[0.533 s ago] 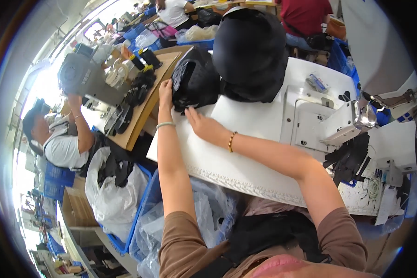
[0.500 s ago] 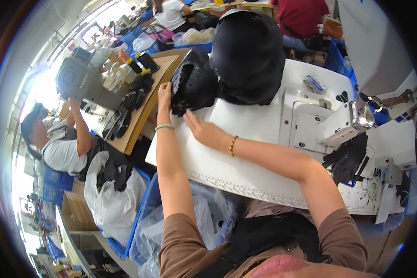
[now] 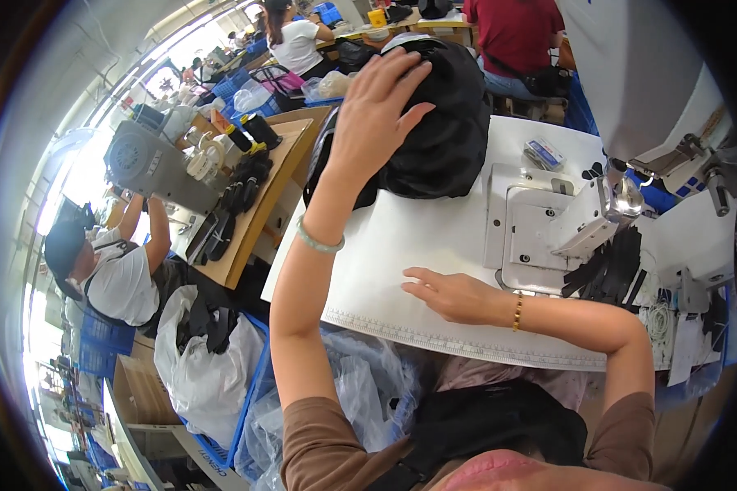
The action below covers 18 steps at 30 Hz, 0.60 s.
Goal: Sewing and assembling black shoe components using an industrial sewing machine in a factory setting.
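A: Where does the black bundle (image 3: 442, 135) sit?
B: On the white bench (image 3: 356, 266), to the left of the white sewing machine (image 3: 585, 217) and a little farther back. It is a large, rounded heap of dark fabric. A smaller black piece (image 3: 318, 168) stands against its left side, farther from the machine and partly hidden.
A: And the left hand (image 3: 381, 106)?
B: Well to the left of the machine, spread over the upper left part of the bundle, fingers extended and thumb held out. Whether it presses on the cloth or hovers just above, I cannot tell.
A: What about the right hand (image 3: 446, 295)?
B: Nearer the person than the machine, and to its left, over the front of the bench. Its fingers are loosely stretched out, pointing away from the machine. Contact with the surface is hard to judge.
A: Anything close to the machine?
B: A small packet (image 3: 543, 153) lies just behind it, and black strips (image 3: 610, 266) are heaped just in front. A ruler scale (image 3: 434, 340) runs along the bench edge on the person's side of it. Far to its left, a co-worker (image 3: 123, 282) has both arms raised toward a grey machine (image 3: 147, 159).
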Each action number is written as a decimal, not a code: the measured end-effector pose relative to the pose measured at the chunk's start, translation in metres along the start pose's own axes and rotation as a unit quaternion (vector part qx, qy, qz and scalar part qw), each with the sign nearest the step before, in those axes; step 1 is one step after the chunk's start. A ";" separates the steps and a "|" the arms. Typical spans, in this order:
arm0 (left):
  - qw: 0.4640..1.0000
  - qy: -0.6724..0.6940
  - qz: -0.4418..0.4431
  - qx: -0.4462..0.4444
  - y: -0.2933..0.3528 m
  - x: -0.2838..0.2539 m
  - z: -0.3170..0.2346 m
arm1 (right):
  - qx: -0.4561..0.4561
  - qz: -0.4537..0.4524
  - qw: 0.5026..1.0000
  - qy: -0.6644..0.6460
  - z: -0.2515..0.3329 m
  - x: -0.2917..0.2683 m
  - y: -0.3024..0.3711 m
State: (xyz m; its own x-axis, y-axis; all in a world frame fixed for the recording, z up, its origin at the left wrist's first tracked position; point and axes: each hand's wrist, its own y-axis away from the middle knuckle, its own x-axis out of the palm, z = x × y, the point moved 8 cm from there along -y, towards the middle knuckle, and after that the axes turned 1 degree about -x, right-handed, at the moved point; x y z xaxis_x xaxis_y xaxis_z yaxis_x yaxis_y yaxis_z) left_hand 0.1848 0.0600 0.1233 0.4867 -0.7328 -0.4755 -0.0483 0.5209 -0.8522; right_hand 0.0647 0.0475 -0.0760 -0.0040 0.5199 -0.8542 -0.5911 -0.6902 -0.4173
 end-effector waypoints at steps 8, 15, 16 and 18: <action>0.994 -0.076 0.083 0.009 -0.013 0.010 -0.003 | 0.128 -0.053 0.990 -0.022 -0.004 -0.045 0.086; 0.940 -0.191 -0.185 -0.214 -0.042 -0.126 0.047 | 0.113 -0.154 0.980 -0.056 0.010 -0.077 0.109; 0.924 -0.083 -0.257 -0.270 -0.032 -0.136 0.033 | 0.127 -0.201 0.967 -0.094 0.005 -0.086 0.115; 0.871 0.138 -0.330 -0.338 -0.014 -0.139 -0.023 | 0.147 -0.279 0.937 -0.151 0.001 -0.108 0.126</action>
State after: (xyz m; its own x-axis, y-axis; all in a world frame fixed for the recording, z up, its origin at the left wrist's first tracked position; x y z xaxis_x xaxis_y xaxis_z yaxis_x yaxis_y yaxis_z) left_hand 0.0975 0.1446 0.1966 0.3794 -0.9006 0.2119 -0.3846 -0.3618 -0.8492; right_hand -0.0108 -0.0950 -0.0363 0.1695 0.9078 -0.3836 -0.7663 -0.1233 -0.6305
